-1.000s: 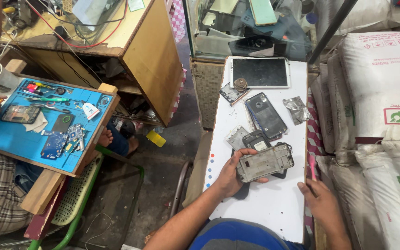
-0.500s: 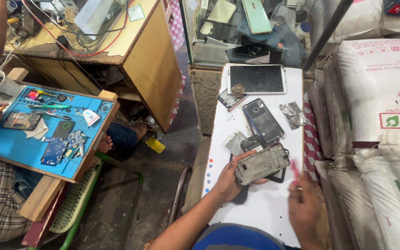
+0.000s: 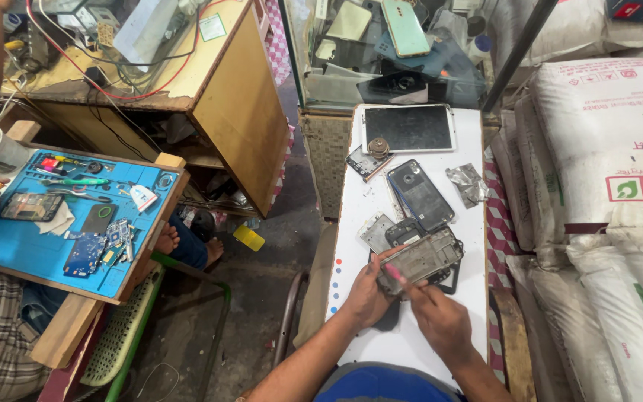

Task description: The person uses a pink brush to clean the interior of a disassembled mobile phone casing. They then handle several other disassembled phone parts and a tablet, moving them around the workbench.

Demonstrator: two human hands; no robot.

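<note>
Sacks (image 3: 597, 141) right – red-green label, hands (image 3: 370, 294) mid-table

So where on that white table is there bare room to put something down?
Bare white table runs along its left edge, and beside the right hand. The middle is crowded: tablet, dark phone, foil scrap, opened phone in the left hand.

dark tablet screen (image 3: 408, 128) at white table's far end; white printed sacks (image 3: 604, 149) stacked right
</note>
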